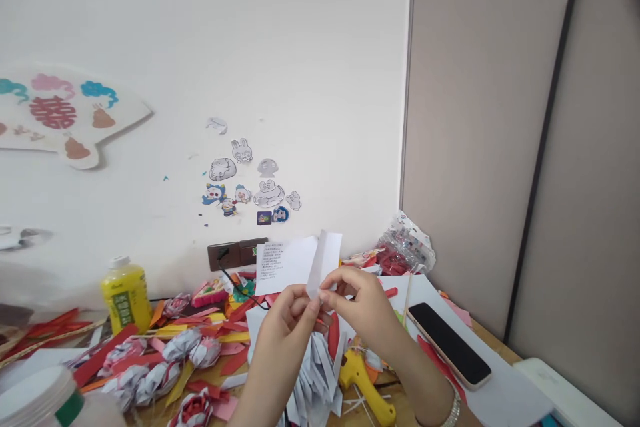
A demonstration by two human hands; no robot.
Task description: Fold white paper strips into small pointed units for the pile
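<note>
Between my two hands a folded strip of white paper point(317, 267) stands upright, its lower end pinched by the fingertips. My left hand point(295, 320) closes on it from the left, thumb against the paper, with the other fingers curled behind. My right hand point(353, 293) pinches the same end from the right with thumb and forefinger. Below the hands lies a bunch of folded white paper strips point(316, 373). A yellow glue gun point(363, 383) rests just right of that bunch. Behind the held strip is a white sheet with handwriting point(280, 263).
A black phone point(450, 343) lies on white paper at the right. Left stand a yellow bottle point(126, 297) and a clear jar point(47, 400). Crumpled paper flowers point(150, 380) and red and yellow paper scraps cover the table. A power socket point(225, 255) sits at the wall.
</note>
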